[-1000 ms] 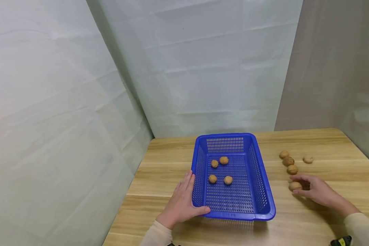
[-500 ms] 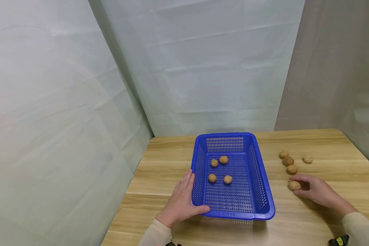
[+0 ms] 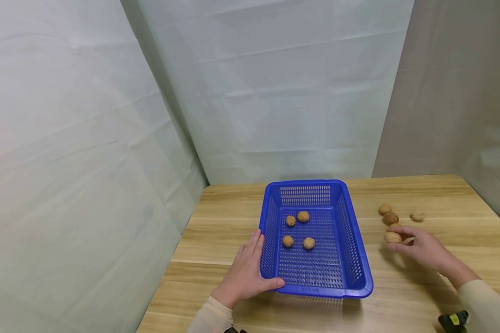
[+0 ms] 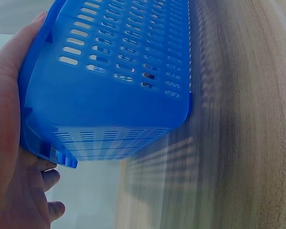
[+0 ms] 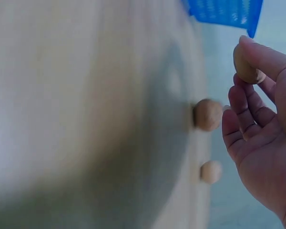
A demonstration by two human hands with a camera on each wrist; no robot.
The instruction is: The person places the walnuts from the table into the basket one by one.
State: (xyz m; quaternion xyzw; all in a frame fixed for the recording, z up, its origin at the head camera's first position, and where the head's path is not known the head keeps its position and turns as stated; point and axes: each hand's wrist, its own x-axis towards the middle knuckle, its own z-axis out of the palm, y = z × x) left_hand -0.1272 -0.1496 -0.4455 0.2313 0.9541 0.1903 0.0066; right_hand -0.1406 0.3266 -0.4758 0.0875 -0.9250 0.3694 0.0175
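My right hand pinches a walnut between thumb and fingertips, raised off the table; the right wrist view also shows this walnut in the pinch. Spread along the near left corner of a blue plastic basket is my left hand, its fingers straight against the side and its thumb on the front rim. Several walnuts lie on the basket's floor. Beyond the right hand, a walnut and another walnut sit in a row, with one partly hidden behind the held walnut.
A single walnut lies to the right of the row. The wooden table runs back to pale cloth walls behind and at the left. Its right edge slants past the walnuts.
My right hand has lifted the walnut off the table and moved it up and slightly left. The left hand and the basket stay in place.
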